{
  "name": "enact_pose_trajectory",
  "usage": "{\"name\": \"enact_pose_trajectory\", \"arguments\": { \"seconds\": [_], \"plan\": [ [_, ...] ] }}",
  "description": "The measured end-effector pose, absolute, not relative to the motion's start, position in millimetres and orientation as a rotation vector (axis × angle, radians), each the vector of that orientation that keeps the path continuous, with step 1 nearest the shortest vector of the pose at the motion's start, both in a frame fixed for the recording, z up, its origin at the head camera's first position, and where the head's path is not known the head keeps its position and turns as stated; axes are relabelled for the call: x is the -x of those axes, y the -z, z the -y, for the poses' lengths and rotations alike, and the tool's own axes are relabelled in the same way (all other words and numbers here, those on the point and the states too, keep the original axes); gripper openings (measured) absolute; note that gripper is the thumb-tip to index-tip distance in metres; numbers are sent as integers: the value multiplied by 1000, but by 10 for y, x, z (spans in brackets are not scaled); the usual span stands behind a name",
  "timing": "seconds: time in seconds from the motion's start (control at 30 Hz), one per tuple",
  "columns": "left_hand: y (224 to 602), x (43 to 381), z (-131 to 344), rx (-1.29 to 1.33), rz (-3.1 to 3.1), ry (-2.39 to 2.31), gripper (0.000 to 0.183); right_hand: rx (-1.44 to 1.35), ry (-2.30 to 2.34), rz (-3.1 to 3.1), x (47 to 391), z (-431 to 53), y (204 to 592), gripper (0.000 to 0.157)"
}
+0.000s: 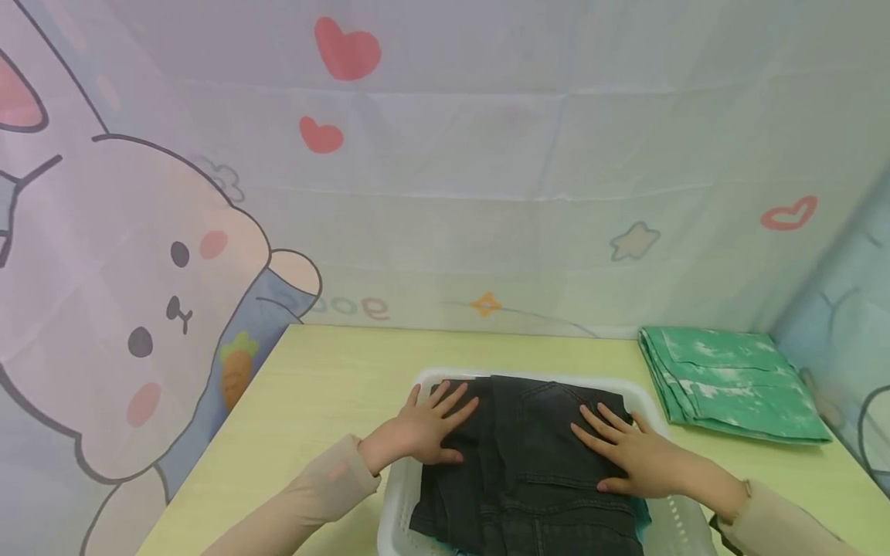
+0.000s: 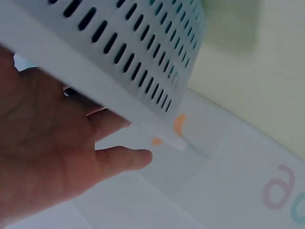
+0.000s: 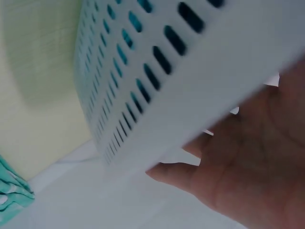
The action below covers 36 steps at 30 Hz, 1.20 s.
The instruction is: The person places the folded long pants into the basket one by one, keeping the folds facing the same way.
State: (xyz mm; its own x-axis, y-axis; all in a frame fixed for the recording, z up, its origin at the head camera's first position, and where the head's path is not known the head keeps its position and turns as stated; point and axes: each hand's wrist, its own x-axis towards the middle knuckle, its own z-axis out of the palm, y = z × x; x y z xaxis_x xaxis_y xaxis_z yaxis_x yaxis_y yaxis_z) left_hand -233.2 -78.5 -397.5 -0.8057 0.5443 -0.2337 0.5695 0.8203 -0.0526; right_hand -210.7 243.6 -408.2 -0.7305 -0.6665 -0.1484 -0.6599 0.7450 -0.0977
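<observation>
Folded black denim jeans [image 1: 549, 448] lie in a white plastic basket [image 1: 398, 502], with stitching and a pocket on top. My left hand [image 1: 426, 430] rests on the left part of the jeans, fingers spread and straight. On the right part lies my right hand [image 1: 640, 461], its fingers also extended over the denim. A bit of teal cloth [image 1: 643, 516] peeks out beneath the jeans. In the left wrist view, the slotted basket side [image 2: 128, 62] hides some of the fingers; the right wrist view has the basket wall [image 3: 190, 90] covering fingertips too.
A folded green and white patterned cloth [image 1: 744, 386] lies on the pale yellow table [image 1: 334, 371], right of the basket. Behind the table hangs a printed curtain [image 1: 473, 154] with hearts and a rabbit. A dark cable [image 1: 864, 421] shows at the far right.
</observation>
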Motion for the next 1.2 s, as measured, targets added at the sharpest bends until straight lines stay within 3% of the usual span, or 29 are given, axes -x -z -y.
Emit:
{"name": "enact_pose_trajectory", "arguments": {
  "seconds": [0.27,0.7,1.2],
  "plan": [
    [3926,2169,819,-1035,-2793,130,74,1007,322,-2712,2005,-2465,4036,73],
    [3956,1942,687,-1304,-2632,198,65,1135,319,-2671,1789,-2476,4159,66],
    [4002,1938,630,-1202,-2526,254,62,1229,196,-2725,1733,-2484,4240,55]
  ]
}}
